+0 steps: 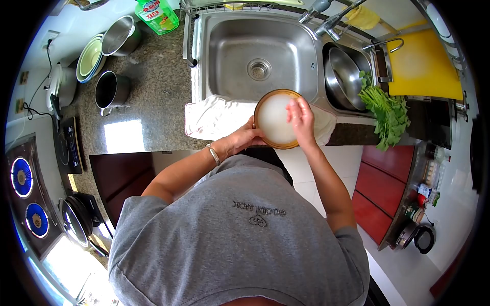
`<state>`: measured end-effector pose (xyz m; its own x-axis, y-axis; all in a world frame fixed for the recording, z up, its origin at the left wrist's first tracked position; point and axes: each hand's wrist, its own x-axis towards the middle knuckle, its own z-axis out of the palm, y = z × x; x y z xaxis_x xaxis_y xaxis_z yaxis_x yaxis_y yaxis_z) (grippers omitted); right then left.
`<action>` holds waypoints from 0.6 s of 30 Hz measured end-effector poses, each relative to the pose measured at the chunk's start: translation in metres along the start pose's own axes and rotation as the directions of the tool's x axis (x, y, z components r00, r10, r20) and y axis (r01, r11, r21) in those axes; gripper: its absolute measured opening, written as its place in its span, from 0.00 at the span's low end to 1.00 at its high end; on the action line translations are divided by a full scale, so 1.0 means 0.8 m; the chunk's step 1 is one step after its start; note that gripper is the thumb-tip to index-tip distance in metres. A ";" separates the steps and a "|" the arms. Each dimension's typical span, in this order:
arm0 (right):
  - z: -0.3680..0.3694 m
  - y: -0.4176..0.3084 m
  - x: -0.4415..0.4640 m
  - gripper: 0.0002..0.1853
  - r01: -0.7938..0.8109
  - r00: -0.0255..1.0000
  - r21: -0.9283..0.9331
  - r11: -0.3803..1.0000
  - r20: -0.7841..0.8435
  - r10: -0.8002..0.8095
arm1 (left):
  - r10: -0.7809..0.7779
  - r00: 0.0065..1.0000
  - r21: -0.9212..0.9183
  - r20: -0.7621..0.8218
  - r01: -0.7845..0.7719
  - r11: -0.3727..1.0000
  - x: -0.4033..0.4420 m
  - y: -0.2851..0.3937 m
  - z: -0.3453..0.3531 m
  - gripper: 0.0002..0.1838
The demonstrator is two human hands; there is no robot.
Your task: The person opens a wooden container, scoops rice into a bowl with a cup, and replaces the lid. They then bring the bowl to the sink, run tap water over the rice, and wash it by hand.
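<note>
A round bowl [275, 127] with an amber rim holds cloudy whitish liquid, just in front of the sink's near edge. My left hand [240, 138], with a bracelet at the wrist, grips the bowl's left side, thumb near the rim. Over the right part of the bowl is my right hand [302, 120], its wet-looking fingers bunched and curled. Whether anything is in those fingers is hidden. A white cloth [217, 117] lies along the counter edge behind and beside the bowl.
Beyond the bowl is a steel sink [229, 84] with a faucet [332, 25]. Leafy greens [388, 115] and a steel basin [343, 76] are at the right. A dark mug [112, 91], a pot [121, 36], stacked bowls [91, 60] and a green bottle [157, 15] stand left.
</note>
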<state>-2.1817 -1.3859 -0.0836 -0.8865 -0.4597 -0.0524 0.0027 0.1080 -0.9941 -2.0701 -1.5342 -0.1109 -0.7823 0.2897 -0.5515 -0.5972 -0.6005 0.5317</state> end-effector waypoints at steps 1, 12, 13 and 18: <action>-0.004 0.007 -0.002 0.14 -0.002 1.000 0.001 1.000 -0.004 0.002 | -0.004 1.000 0.002 0.001 0.004 1.000 0.002 -0.002 -0.002 0.37; -0.040 -0.001 0.007 0.08 0.209 0.969 -0.338 0.918 0.197 -0.148 | -0.005 0.997 0.085 -0.082 0.012 0.996 0.012 -0.005 -0.006 0.36; -0.044 0.005 0.011 0.08 0.159 0.973 -0.268 0.950 0.207 -0.105 | 0.011 0.996 0.085 -0.090 -0.003 0.996 0.015 -0.002 -0.004 0.36; -0.065 0.013 0.039 0.11 -0.003 0.983 -0.020 1.000 0.183 0.006 | 0.075 0.977 0.290 -0.201 -0.014 0.957 0.016 -0.004 0.007 0.41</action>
<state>-2.2335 -1.3529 -0.0909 -0.7866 -0.6129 -0.0751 -0.0041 0.1268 -0.9919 -2.0795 -1.5245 -0.1162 -0.7734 0.0879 -0.6278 -0.6118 -0.3626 0.7030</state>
